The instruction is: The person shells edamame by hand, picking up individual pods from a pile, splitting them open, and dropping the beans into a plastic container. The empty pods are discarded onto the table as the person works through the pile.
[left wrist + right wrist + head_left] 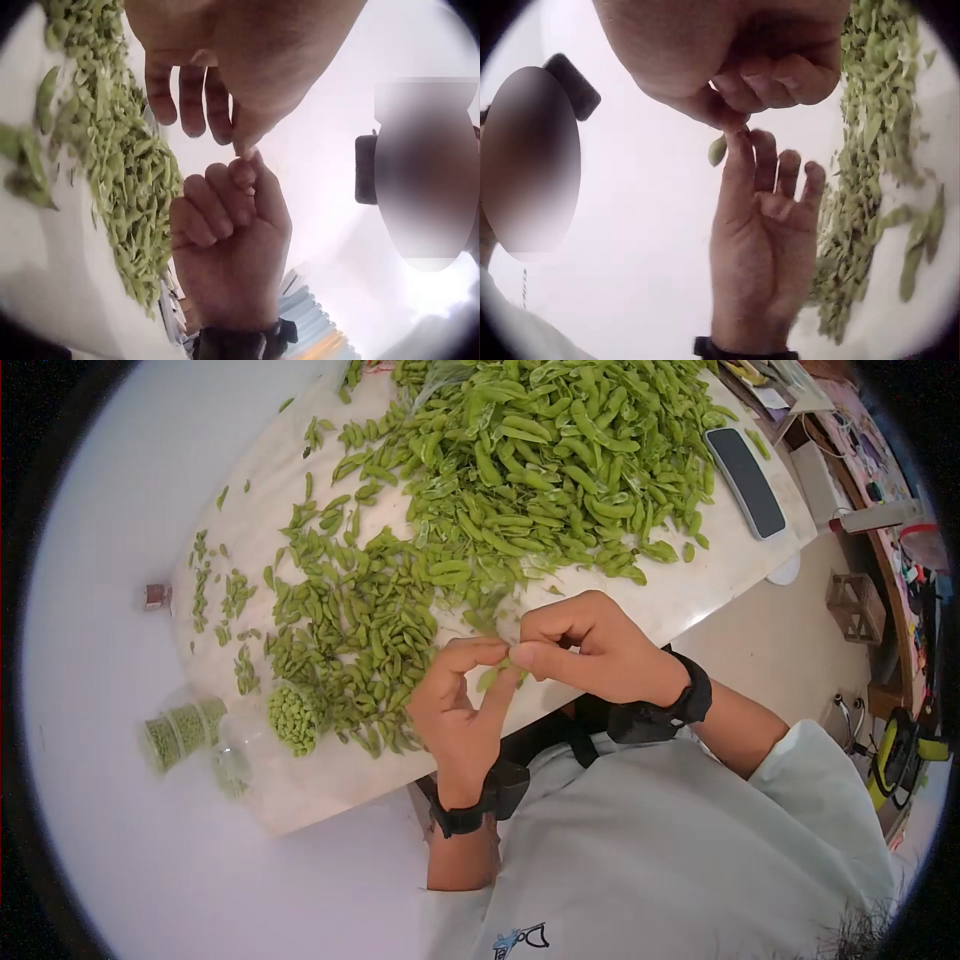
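Both hands meet fingertip to fingertip just over the table's near edge. In the right wrist view a small green pod sticks out where the fingertips touch. The left hand pinches it between thumb and forefinger, its other fingers loosely bent. The right hand has thumb and forefinger at the same spot, with the remaining fingers curled in; the fingertips cover part of the pod. Beyond the hands lies a large heap of green pods, and to its left a spread of smaller pods.
A phone lies at the table's right side. Near the left edge, a clear container of shelled beans lies on the table. Another bean-filled container is beyond that edge. A bottle cap shows farther up.
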Demonstrator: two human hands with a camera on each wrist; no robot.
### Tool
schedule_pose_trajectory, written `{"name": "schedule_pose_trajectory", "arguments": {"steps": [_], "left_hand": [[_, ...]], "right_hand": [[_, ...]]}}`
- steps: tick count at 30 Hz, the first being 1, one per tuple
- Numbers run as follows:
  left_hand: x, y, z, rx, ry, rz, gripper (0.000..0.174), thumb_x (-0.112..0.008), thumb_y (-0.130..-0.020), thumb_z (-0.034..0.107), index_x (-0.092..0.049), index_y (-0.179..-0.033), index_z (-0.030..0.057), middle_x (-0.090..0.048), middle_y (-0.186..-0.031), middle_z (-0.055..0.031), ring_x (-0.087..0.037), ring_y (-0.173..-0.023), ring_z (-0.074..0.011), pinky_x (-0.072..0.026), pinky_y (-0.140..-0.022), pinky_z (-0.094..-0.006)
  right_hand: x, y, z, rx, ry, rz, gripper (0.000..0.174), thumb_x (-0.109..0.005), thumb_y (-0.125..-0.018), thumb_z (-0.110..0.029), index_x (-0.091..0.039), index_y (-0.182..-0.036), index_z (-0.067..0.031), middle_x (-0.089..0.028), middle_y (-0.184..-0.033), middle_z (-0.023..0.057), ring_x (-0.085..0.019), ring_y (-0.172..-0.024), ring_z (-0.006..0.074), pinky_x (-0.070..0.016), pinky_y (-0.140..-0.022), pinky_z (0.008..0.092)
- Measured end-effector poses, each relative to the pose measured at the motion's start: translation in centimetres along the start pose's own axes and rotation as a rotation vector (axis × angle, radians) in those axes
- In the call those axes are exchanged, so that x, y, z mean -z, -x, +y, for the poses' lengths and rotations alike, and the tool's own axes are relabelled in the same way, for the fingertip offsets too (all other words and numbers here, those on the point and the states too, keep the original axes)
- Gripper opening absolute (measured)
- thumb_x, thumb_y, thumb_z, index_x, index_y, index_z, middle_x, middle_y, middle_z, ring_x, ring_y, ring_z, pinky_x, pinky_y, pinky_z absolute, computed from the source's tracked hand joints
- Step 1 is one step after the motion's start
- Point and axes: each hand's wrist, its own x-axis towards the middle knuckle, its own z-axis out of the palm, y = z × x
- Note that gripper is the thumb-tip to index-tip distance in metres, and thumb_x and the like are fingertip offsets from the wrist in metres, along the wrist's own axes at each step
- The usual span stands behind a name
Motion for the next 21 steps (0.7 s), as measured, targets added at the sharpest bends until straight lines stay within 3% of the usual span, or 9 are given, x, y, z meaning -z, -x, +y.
{"name": "schedule_pose_trajectory", "arguments": {"steps": [1,4,7,10,13,16,17,19,21], "left_hand": [[0.0,0.1,0.1,0.015,0.015,0.006,0.023,-0.070,-0.070,-0.008,-0.062,-0.089,0.0008,-0.063,-0.091,-0.0099,-0.056,-0.080,-0.0163,-0.0451,-0.077,-0.0261],[0.4,0.0,0.5,0.010,-0.286,-0.109,0.018,-0.069,-0.072,-0.006,-0.062,-0.088,0.0007,-0.063,-0.089,-0.0088,-0.056,-0.080,-0.0150,-0.0450,-0.076,-0.0256],[0.3,-0.1,-0.1,0.076,-0.467,-0.141,0.016,-0.067,-0.074,-0.003,-0.062,-0.089,-0.0001,-0.061,-0.087,-0.0075,-0.055,-0.080,-0.0131,-0.0444,-0.073,-0.0241],[0.1,-0.2,-0.9,0.140,-0.099,-0.040,0.018,-0.066,-0.074,-0.003,-0.062,-0.091,-0.0005,-0.058,-0.090,-0.0059,-0.054,-0.080,-0.0114,-0.0433,-0.069,-0.0227],[0.7,-0.2,-0.4,0.255,0.170,-0.007,0.017,-0.063,-0.077,-0.003,-0.061,-0.093,-0.0019,-0.059,-0.099,-0.0079,-0.057,-0.081,-0.0141,-0.0476,-0.074,-0.0255],[0.6,-0.1,-0.9,0.140,0.245,0.055,0.017,-0.061,-0.078,-0.006,-0.060,-0.094,-0.0015,-0.056,-0.104,-0.0094,-0.057,-0.086,-0.0156,-0.0483,-0.076,-0.0279],[0.6,-0.1,-0.9,0.109,0.267,0.075,0.017,-0.061,-0.078,-0.007,-0.060,-0.094,-0.0016,-0.056,-0.104,-0.0096,-0.057,-0.087,-0.0156,-0.0481,-0.077,-0.0283],[0.3,-0.3,-0.7,0.065,0.212,0.145,0.017,-0.062,-0.078,-0.006,-0.060,-0.094,-0.0018,-0.056,-0.103,-0.0097,-0.056,-0.088,-0.0155,-0.0472,-0.079,-0.0284],[-0.2,-0.6,-0.2,0.052,0.137,0.171,0.016,-0.063,-0.078,-0.005,-0.060,-0.094,-0.0020,-0.057,-0.102,-0.0096,-0.056,-0.089,-0.0156,-0.0461,-0.081,-0.0285]], "right_hand": [[0.0,0.0,0.0,-0.004,-0.028,-0.004,0.032,-0.057,-0.089,-0.021,-0.046,-0.068,0.0006,-0.033,-0.055,0.0041,-0.032,-0.054,0.0086,-0.0289,-0.048,0.0289],[0.4,-0.2,-0.6,0.032,0.004,-0.054,0.029,-0.057,-0.091,-0.015,-0.051,-0.066,-0.0002,-0.045,-0.058,-0.0008,-0.036,-0.057,0.0052,-0.0310,-0.050,0.0243],[0.5,-1.0,-2.2,0.031,-0.074,-0.065,0.029,-0.059,-0.090,-0.015,-0.052,-0.067,0.0004,-0.045,-0.059,-0.0008,-0.036,-0.058,0.0059,-0.0318,-0.051,0.0243],[1.9,-2.9,-3.5,0.137,0.095,0.248,0.033,-0.060,-0.088,-0.025,-0.055,-0.071,0.0022,-0.045,-0.056,0.0088,-0.043,-0.052,0.0125,-0.0373,-0.050,0.0293],[6.7,-5.7,-3.1,0.101,0.571,0.630,0.035,-0.058,-0.089,-0.030,-0.059,-0.075,0.0012,-0.053,-0.062,0.0128,-0.051,-0.055,0.0234,-0.0415,-0.055,0.0341],[4.0,-4.5,-2.2,0.165,0.492,0.435,0.028,-0.051,-0.095,-0.025,-0.056,-0.079,-0.0029,-0.050,-0.061,-0.0009,-0.045,-0.055,0.0050,-0.0385,-0.053,0.0212],[2.9,-3.2,-3.7,-0.050,0.335,0.210,0.025,-0.050,-0.096,-0.025,-0.057,-0.084,-0.0045,-0.050,-0.061,-0.0008,-0.046,-0.055,0.0056,-0.0385,-0.051,0.0214],[0.6,-2.1,-2.6,-0.117,0.051,0.017,0.028,-0.049,-0.097,-0.028,-0.056,-0.082,-0.0059,-0.049,-0.062,-0.0023,-0.046,-0.053,0.0048,-0.0375,-0.048,0.0214],[-0.5,-1.8,-1.4,-0.086,-0.117,-0.020,0.027,-0.052,-0.096,-0.026,-0.055,-0.079,-0.0056,-0.049,-0.062,-0.0031,-0.045,-0.053,0.0039,-0.0366,-0.046,0.0211]]}}
